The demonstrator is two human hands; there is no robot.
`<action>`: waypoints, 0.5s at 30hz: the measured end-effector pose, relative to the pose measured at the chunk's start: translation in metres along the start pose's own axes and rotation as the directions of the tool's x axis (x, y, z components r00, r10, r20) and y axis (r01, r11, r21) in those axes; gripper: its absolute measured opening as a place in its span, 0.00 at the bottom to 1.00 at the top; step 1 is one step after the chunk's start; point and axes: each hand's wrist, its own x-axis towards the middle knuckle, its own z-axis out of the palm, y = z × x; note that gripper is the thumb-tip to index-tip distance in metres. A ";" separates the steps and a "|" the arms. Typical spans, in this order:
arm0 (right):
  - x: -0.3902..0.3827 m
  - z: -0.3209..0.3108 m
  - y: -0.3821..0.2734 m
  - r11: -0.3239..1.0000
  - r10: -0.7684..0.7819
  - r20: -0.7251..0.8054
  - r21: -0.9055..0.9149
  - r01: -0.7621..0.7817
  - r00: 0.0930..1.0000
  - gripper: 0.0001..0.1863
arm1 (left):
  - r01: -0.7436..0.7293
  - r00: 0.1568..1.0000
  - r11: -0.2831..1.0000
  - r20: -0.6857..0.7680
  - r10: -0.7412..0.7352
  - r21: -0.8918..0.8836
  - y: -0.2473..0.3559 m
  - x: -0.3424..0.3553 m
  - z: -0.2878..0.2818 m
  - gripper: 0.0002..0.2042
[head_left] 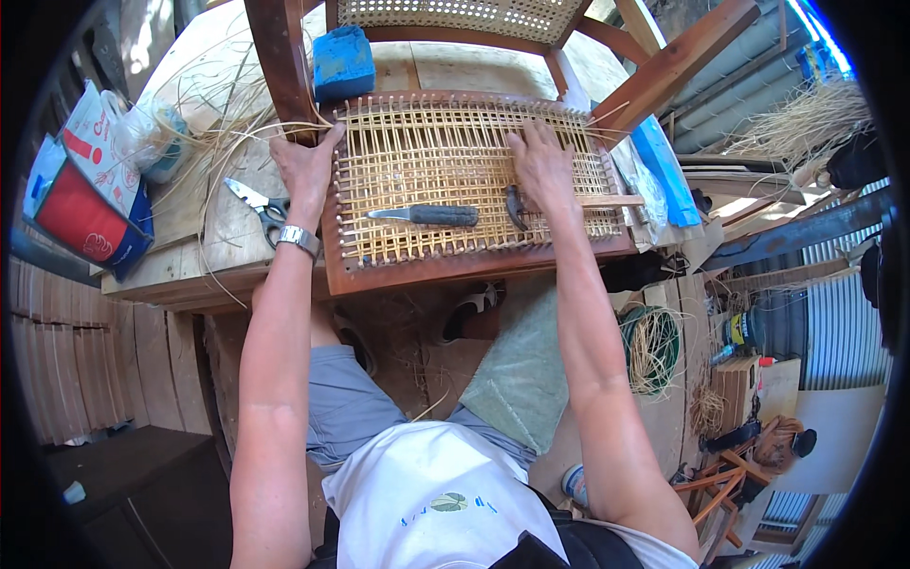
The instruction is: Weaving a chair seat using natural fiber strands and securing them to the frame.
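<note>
A chair's wooden seat frame (455, 270) lies on the bench with an open lattice of yellow cane (427, 171) woven across it. My left hand (305, 171) is at the frame's far left corner, thumb apart from the fingers, next to loose cane strands (256, 128). Spread over the weave's right side, my right hand (545, 169) touches the cane with its fingertips. Between the hands, a dark-handled awl or small knife (438, 215) rests on the cane. Beside my right wrist lies a hammer (607, 201), its dark head on the weave.
Scissors (261, 207) lie on the wooden bench (180, 228) left of the frame. A blue block (343, 63) stands at its far left edge. Chair posts (678, 71) rise at the far side. A red and white bag (100, 180) is at left. Coiled cane (652, 351) sits below right.
</note>
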 end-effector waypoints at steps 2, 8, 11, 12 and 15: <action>-0.001 0.007 0.017 0.998 0.036 0.010 0.060 -0.036 0.999 0.29 | -0.015 1.000 1.000 -0.009 0.015 0.011 0.003 -0.001 0.001 0.44; -0.003 0.001 0.024 0.984 -0.013 0.043 0.177 0.006 0.999 0.29 | 0.006 0.998 0.996 -0.064 -0.001 0.085 -0.006 0.001 0.000 0.42; -0.002 0.015 0.054 0.986 0.129 -0.005 0.105 -0.127 0.992 0.30 | 0.002 0.997 0.990 -0.071 0.008 0.142 -0.004 0.001 0.003 0.43; 0.002 0.021 0.061 0.993 0.056 -0.057 0.110 -0.050 0.997 0.30 | 0.016 1.000 0.995 -0.028 -0.013 0.095 0.001 0.002 0.002 0.46; 0.007 0.007 0.053 0.994 0.048 0.076 0.093 -0.055 0.996 0.30 | -0.020 1.000 0.999 0.007 0.020 0.027 -0.005 0.005 -0.001 0.50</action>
